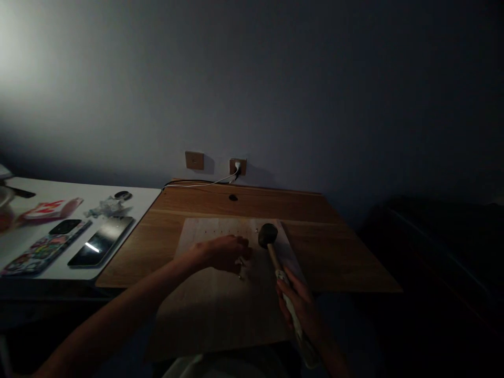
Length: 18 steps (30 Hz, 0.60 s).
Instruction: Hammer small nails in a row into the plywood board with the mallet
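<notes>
Right hand (299, 302) clamped round the pale handle of a mallet with a blunt, dark head (268, 236); the head points away from the person, ahead of that hand, above or on the far part of a flat, pale wooden board (220, 310), contact unclear from where I stand. Left hand (226, 253) over the same board, left of the mallet head, fingers curled; small shiny bits show at its fingertips, and I cannot tell whether they are pinched. Just beyond the left hand, a row of tiny dark marks (221, 232) runs across the board; a small shiny metal piece (256, 230) sits beyond that hand to its right, beside the mallet head. Under the board, a brown wood-grained tabletop (334, 252). Well left of the left hand, on a white tabletop (94, 189): black-screened phone (101, 241), multicoloured patterned phone case (45, 249), crumpled clear plastic (107, 206), red-and-white packet (49, 208)
</notes>
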Each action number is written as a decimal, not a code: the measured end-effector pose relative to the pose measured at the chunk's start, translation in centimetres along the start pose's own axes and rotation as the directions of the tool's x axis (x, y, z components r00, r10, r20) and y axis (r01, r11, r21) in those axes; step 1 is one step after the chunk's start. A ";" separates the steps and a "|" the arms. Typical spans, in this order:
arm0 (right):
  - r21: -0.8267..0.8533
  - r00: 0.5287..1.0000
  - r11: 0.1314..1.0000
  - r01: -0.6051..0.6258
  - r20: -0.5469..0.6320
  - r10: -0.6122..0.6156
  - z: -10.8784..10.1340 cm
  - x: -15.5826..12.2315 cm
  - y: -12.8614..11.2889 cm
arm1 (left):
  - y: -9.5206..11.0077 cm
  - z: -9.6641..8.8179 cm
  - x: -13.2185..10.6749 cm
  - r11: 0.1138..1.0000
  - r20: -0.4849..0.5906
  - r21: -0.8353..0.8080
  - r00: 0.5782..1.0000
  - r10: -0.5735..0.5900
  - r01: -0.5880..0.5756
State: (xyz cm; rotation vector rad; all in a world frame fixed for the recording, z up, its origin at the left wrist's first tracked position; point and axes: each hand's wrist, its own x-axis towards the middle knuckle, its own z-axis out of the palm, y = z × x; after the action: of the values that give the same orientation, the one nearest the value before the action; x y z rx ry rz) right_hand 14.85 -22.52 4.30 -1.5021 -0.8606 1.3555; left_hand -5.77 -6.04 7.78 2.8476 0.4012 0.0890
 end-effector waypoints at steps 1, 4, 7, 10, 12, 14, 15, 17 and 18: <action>0.001 1.000 1.000 -0.011 0.002 0.011 -0.1 -0.3 0.1 | 0.5 0.2 0.1 0.998 0.017 0.058 1.000 0.007 -0.008; -0.021 0.999 0.999 -0.048 0.003 0.048 -0.1 -0.8 0.4 | 1.1 0.8 0.7 0.987 0.036 0.157 0.999 0.016 -0.021; -0.043 0.998 0.997 -0.068 0.006 0.068 -0.1 -0.9 0.8 | 0.6 0.8 1.2 0.990 0.023 0.141 1.000 -0.004 0.001; -0.029 0.997 0.997 -0.078 -0.007 0.077 -0.3 -0.9 1.1 | -1.0 0.6 1.7 0.997 -0.054 -0.062 0.998 -0.044 0.041; -0.026 0.996 0.996 -0.089 -0.016 0.088 -0.5 -0.8 1.1 | -2.5 1.0 2.3 0.968 -0.182 -0.233 0.974 -0.135 0.091; -0.031 0.995 0.995 -0.096 -0.017 0.096 -0.5 -0.8 1.1 | -4.0 1.8 3.2 0.919 -0.315 -0.358 0.905 -0.285 0.165; -0.034 0.995 0.995 -0.096 -0.017 0.096 -0.6 -0.8 1.1 | -4.6 2.3 3.6 0.895 -0.358 -0.400 0.866 -0.349 0.196; -0.043 0.995 0.994 -0.101 -0.026 0.100 -0.6 -0.7 1.1 | -5.6 3.4 4.3 0.860 -0.408 -0.446 0.798 -0.443 0.249; -0.049 0.994 0.993 -0.106 -0.030 0.105 -0.6 -0.7 1.1 | -5.8 3.9 4.6 0.849 -0.418 -0.454 0.776 -0.472 0.272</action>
State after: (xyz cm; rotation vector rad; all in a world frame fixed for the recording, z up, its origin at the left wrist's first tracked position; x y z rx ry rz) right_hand 15.23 -23.62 3.51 -1.6215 -0.8136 1.3954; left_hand -2.53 -0.34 2.54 2.2726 0.9539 0.7788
